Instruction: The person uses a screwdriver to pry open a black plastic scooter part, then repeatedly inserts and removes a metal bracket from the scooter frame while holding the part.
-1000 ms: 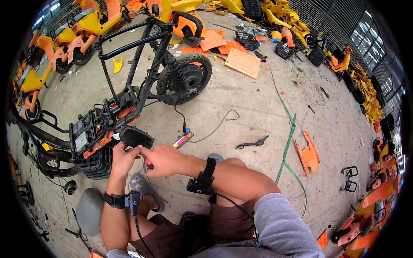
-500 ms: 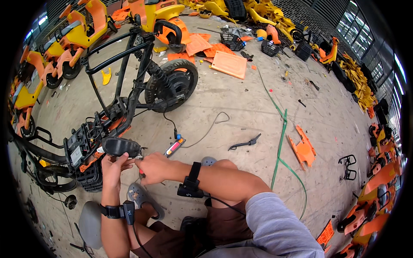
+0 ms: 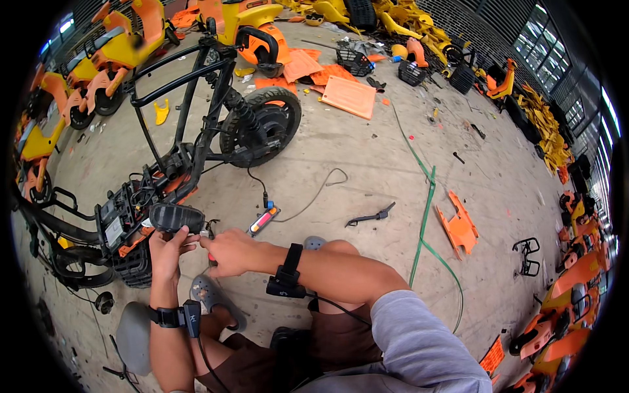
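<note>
Low in front of me, my left hand point(image 3: 167, 252) is closed on a black rounded housing point(image 3: 175, 217), thumb pressed to its near side. My right hand point(image 3: 232, 252) meets it from the right, fingers curled around a tool with a red handle point(image 3: 212, 260). The tool's working end is mostly hidden by the fingers. A small metal end point(image 3: 205, 233) shows between the hands and the housing; I cannot tell which piece it belongs to. Just beyond the housing lies a stripped black scooter frame point(image 3: 190, 108) with exposed wiring and a rear wheel point(image 3: 263, 128).
A light-coloured tool point(image 3: 264, 221) with a cable lies right of the hands. Farther right are a black bracket point(image 3: 371, 215), a green strap point(image 3: 426, 209) and an orange panel point(image 3: 458, 226). Orange-yellow scooters point(image 3: 124, 46) stand far left; yellow parts point(image 3: 419, 29) are heaped behind.
The hands and housing appear slightly farther left, but the whole view has shifted a little that way too. Both hands keep their hold.
</note>
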### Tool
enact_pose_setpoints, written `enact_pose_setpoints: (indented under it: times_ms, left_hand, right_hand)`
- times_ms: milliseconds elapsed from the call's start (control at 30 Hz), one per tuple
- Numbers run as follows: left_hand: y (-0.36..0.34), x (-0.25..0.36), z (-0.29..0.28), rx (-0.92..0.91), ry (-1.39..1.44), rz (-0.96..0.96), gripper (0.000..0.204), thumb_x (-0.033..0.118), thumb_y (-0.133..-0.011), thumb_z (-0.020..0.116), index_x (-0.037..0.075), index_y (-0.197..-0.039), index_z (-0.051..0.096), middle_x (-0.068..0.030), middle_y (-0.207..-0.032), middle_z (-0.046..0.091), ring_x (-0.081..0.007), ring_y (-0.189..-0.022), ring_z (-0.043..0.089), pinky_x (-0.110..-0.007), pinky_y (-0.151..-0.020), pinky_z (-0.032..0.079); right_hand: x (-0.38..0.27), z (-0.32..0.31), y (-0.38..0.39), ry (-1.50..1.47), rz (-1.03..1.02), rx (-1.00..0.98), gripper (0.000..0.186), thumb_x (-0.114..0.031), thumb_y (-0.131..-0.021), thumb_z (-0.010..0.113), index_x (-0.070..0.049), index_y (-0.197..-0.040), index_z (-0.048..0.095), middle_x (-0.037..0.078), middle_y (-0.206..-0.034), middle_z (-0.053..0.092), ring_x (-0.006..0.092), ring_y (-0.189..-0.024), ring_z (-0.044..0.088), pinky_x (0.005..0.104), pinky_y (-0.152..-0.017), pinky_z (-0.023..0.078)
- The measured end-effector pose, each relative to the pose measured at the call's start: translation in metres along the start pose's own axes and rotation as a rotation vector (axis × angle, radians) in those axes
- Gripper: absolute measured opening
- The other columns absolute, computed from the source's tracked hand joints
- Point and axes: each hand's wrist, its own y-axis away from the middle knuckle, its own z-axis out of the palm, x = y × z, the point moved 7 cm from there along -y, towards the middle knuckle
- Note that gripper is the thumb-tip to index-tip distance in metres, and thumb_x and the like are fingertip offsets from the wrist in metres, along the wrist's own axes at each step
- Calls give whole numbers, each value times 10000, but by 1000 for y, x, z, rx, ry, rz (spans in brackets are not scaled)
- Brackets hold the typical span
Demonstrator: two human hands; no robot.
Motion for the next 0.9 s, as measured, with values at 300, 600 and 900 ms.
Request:
enact_pose_setpoints:
  times_ms: [300, 600, 900]
  left_hand:
    - [-3, -4, -6, -28, 17, 13, 222, 56, -871, 659, 2, -1080, 604, -95, -931, 683, -195, -780, 697, -273, -606, 540]
    - [0, 3, -29, 64, -37, 38, 175, 99, -848, 710, -28, -943, 636, -85, -809, 679, -148, -659, 664, -275, -540, 509]
    - [-3, 12, -25, 84, -268, 194, 259, 194, -825, 758, -19, -896, 626, -43, -724, 644, -87, -578, 598, -235, -482, 465]
  right_hand:
    - [0, -14, -3, 68, 63, -40, 382, -403, -690, 685, -55, -846, 659, 178, -738, 664, 378, -735, 660, 455, -670, 528]
    - [19, -104, 27, -463, 227, 396, 242, -245, -743, 733, -20, -775, 651, 87, -570, 551, 170, -546, 565, 292, -536, 446]
    - [69, -133, 64, -1000, 292, 944, 343, -313, -968, 513, 12, -965, 622, -2, -646, 498, 57, -465, 394, 221, -430, 314]
